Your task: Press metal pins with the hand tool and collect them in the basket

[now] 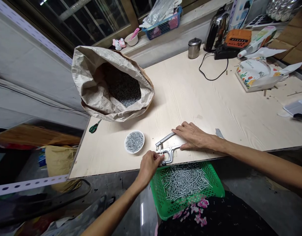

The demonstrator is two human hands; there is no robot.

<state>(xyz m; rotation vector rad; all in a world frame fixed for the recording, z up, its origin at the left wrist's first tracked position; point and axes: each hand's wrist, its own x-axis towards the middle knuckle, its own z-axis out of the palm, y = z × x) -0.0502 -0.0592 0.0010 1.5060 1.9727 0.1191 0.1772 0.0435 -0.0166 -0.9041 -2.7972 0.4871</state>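
Note:
A pair of snap-fastener pliers (168,151) with grey metal handles and a spring lies at the table's front edge. My right hand (194,136) is wrapped around the spread ends of its handles. At the jaw end, my left hand (150,165) is closed in a pinch; whatever its fingertips hold is too small to name. Left of the pliers stands a white bowl (134,142) filled with small silvery metal pieces that look like screws. Just below the table edge, a green plastic basket (156,200) on my lap contains many similar pieces.
A big open woven sack (89,75) with more metal pieces stands at the back left. Green-handled scissors (93,128) lie near the left edge. Farther back are a metal canister (194,48), a kettle (216,28), a black cable (210,78) and a tissue pack (256,73).

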